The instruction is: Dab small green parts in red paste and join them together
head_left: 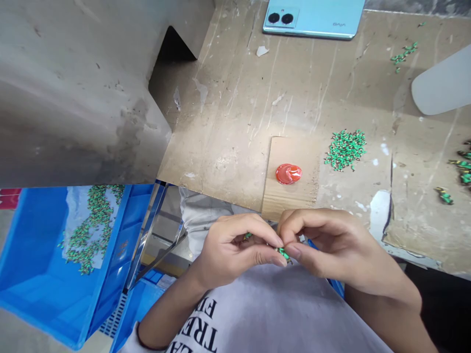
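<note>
My left hand [237, 247] and my right hand [333, 245] meet in front of my shirt, both in a pinch. A small green piece with dark ends [283, 253] sits between their fingertips. More green shows inside the curled fingers of my left hand; its shape is mostly hidden. Just beyond the hands, a glossy red blob [288, 174] rests on a square of cardboard [290, 147]. To its right lies a pile of tiny green and brown pieces [345, 150]. Larger green, dark and yellow pieces [444, 196] are at the right edge.
A light-blue phone [316, 19] lies at the worktable's [228, 122] far side. A white rounded object [443, 86] juts in at right. Bulky metal housing [73, 98] blocks the upper left. Below it, a blue bin [44, 294] holds green pieces on a plastic sheet.
</note>
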`<action>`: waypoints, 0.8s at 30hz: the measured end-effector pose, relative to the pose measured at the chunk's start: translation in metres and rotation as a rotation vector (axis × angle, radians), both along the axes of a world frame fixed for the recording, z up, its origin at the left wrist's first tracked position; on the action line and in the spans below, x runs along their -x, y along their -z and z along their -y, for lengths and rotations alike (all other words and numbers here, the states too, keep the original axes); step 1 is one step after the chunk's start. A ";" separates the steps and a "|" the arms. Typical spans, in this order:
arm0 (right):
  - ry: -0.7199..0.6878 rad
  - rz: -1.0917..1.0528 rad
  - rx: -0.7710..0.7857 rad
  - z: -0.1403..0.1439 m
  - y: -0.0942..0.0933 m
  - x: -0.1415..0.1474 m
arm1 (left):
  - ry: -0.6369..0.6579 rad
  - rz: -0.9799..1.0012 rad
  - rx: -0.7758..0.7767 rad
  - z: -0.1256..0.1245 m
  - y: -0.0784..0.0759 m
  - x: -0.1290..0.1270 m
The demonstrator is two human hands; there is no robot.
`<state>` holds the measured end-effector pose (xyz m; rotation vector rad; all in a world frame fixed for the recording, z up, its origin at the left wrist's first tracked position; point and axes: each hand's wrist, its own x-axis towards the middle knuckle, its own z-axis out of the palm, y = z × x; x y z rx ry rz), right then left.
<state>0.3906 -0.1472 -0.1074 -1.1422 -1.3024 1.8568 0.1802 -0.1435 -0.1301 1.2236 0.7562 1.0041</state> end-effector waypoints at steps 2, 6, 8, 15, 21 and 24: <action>-0.020 0.007 -0.010 -0.002 -0.001 -0.001 | 0.011 0.003 -0.010 -0.001 0.000 0.000; -0.049 0.009 -0.011 -0.004 0.000 -0.001 | 0.027 0.010 -0.036 -0.002 0.003 0.000; -0.053 0.004 -0.010 -0.005 0.002 0.000 | 0.028 0.020 -0.042 -0.002 0.005 0.000; -0.067 -0.058 -0.037 -0.001 -0.001 -0.003 | -0.026 0.072 -0.136 0.000 0.008 -0.002; 0.029 0.017 -0.082 0.011 -0.009 -0.001 | -0.095 0.022 -0.286 0.001 0.007 -0.001; 0.074 0.080 -0.157 0.014 -0.011 0.003 | -0.077 -0.103 -0.417 0.002 0.009 0.005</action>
